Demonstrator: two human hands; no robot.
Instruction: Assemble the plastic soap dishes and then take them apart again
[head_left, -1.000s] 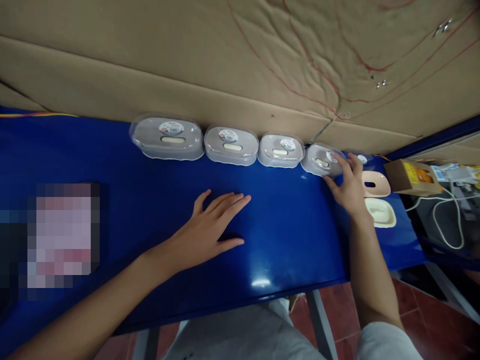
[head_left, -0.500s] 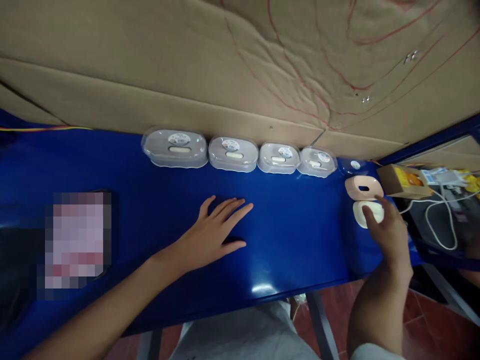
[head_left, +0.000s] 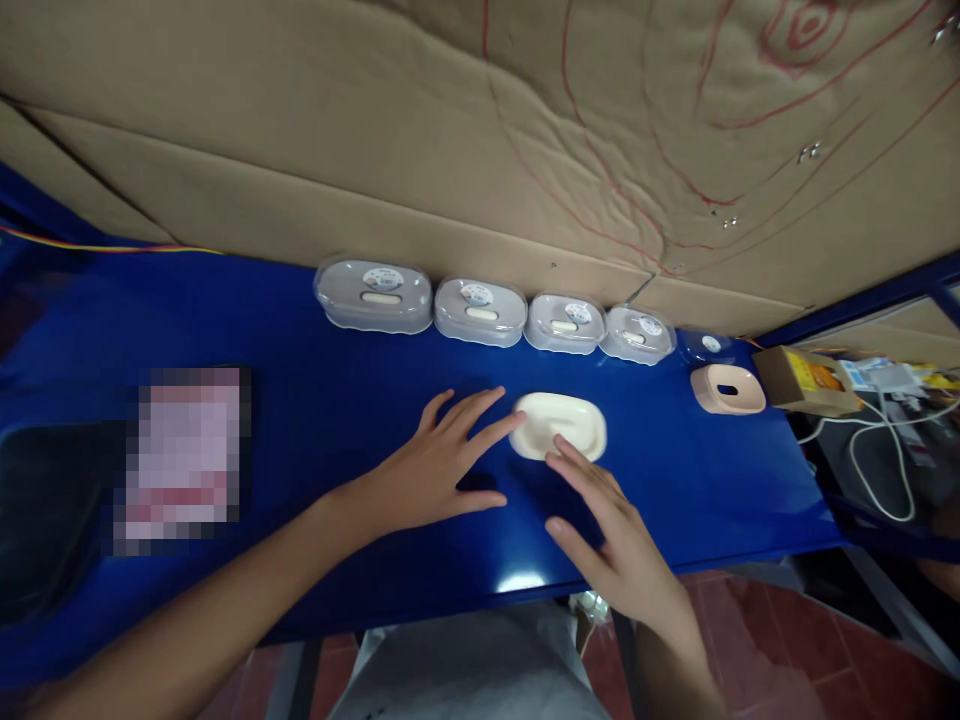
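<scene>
A cream-white oval dish (head_left: 574, 412) lies on the blue table between my hands. My left hand (head_left: 435, 465) is open with fingers spread, its index fingertip at the dish's left rim. Fingers apart, my right hand (head_left: 611, 535) is at the dish's lower edge, its fingertips over the inside; it grips nothing. Farther right sits a pink oval piece (head_left: 731, 402) with a dark slot. Along the back stand several clear-lidded boxes with labels, such as the leftmost box (head_left: 375, 318) and the rightmost one (head_left: 622, 348).
A clear lid (head_left: 694, 345) lies beyond the boxes. A small cardboard box (head_left: 780, 378) and white cables (head_left: 866, 470) are at the right. A pixelated rectangular item (head_left: 187, 450) lies at the left on the blue table (head_left: 337, 390). Brown board rises behind.
The white dish has come from beside the pink piece at the right to the middle, along with my right hand. My left hand stays spread, nearly in place. The view has shifted slightly.
</scene>
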